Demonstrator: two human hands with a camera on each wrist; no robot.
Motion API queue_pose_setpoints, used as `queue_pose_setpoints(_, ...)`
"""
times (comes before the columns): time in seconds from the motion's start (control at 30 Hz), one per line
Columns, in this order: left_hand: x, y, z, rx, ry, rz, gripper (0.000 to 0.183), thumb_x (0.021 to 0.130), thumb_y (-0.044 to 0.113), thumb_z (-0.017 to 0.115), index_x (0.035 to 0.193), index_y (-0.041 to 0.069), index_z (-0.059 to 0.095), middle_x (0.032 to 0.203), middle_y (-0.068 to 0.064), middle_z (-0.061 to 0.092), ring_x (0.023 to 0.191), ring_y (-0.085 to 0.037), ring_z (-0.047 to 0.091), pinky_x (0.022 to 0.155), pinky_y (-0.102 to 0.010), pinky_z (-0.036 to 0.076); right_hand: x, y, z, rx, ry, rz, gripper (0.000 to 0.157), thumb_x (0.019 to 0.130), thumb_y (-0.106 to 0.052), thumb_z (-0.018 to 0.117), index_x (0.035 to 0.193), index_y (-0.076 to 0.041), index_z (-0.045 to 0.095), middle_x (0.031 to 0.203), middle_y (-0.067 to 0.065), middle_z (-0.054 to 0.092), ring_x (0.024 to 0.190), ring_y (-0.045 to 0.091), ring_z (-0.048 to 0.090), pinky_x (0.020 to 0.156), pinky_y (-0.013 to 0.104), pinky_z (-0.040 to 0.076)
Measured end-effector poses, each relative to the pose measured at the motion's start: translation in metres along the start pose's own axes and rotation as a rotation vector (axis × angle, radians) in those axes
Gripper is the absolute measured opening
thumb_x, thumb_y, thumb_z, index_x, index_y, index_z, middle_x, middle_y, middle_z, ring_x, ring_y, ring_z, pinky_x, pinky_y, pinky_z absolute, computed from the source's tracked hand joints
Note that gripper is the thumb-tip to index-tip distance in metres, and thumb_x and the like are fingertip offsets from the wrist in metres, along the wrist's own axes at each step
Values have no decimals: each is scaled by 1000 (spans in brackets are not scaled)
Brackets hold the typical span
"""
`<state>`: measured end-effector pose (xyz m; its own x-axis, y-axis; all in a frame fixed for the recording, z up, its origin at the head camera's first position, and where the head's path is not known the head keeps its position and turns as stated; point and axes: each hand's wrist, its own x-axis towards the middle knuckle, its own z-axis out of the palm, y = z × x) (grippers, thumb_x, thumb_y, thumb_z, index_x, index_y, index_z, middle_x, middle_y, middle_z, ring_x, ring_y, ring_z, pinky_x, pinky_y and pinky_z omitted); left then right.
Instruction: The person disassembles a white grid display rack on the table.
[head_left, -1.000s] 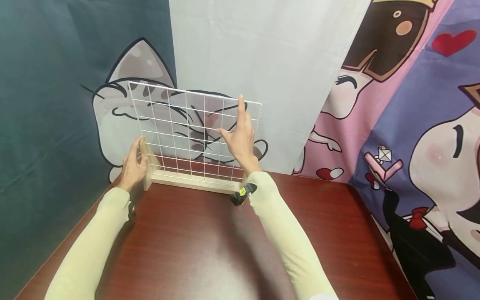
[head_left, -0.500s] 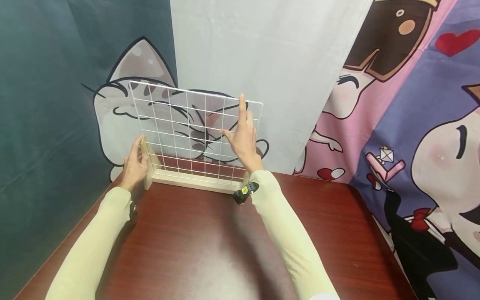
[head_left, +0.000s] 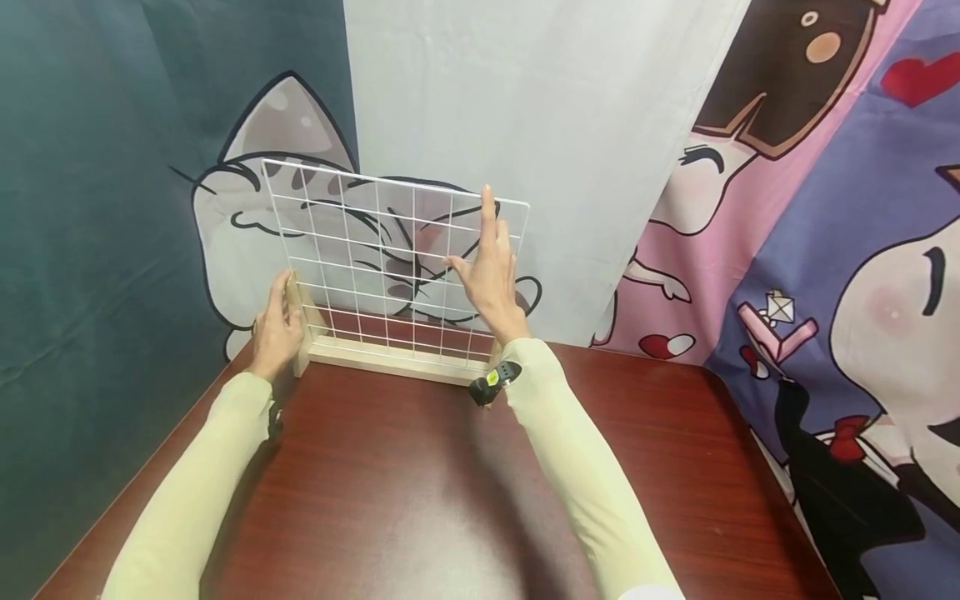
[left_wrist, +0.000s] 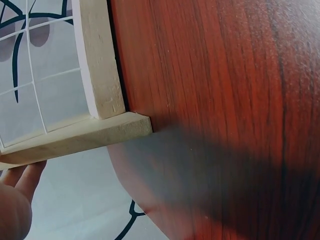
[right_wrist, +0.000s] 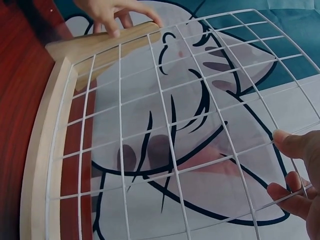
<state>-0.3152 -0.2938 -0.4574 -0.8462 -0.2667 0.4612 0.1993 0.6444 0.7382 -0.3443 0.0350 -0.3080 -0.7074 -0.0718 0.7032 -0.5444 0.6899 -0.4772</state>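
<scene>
A white wire grid panel (head_left: 360, 250) stands upright in a pale wooden frame made of a bottom bar (head_left: 397, 361) and side pieces. On the left, my left hand (head_left: 277, 333) rests its fingers against the outer face of the wooden side piece (left_wrist: 100, 135); two fingers (left_wrist: 31, 179) show there in the left wrist view. My right hand (head_left: 491, 279) holds the grid near its upper right corner, index finger pointing up past the top wire. In the right wrist view its thumb (right_wrist: 287, 142) lies at a wire, with curled fingers just below. It partly covers the frame's right end.
The frame stands near the back of a dark reddish wooden table (head_left: 360, 483). Behind it hangs a cloth (head_left: 540, 92) printed with cartoon figures, continuing along the right side. A dark green cloth (head_left: 90, 250) hangs close on the left. A black strap device (head_left: 495, 382) sits on the right wrist.
The whole view shifts slightly, so the frame and both hands appear a little further right. The hands keep their places on the frame and grid.
</scene>
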Motion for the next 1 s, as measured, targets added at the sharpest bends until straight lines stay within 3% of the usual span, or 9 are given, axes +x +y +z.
queue_pose_setpoints(0.33,0,3,0,0,-9,-13,75,98,-2,46,158,34,20,147,-32,45,125,-57,50,95,-69,43,3,-3,-3,4,3,-1,118,76,-16,86,161,-31,6,116,19,54,69,21,47,61,33,48)
queue_pose_setpoints(0.6,-1,4,2,42,7,-21,74,98,-1,45,158,33,19,142,-35,47,117,-58,55,79,-66,49,9,-9,-9,-11,3,13,117,77,-17,86,161,-30,6,114,17,53,73,25,49,66,38,49)
queue_pose_setpoints(0.83,-2,4,1,27,-4,-38,74,98,-1,45,158,34,19,144,-34,46,122,-57,52,85,-67,48,14,-12,-11,-9,-9,14,116,77,-17,86,161,-29,6,115,17,53,71,23,47,64,36,48)
queue_pose_setpoints(1.0,-3,3,2,35,5,-28,73,98,0,44,159,33,19,144,-34,46,117,-58,56,78,-62,48,18,-16,-14,-3,-9,26,117,77,-17,86,161,-31,5,115,16,52,72,23,47,66,35,47)
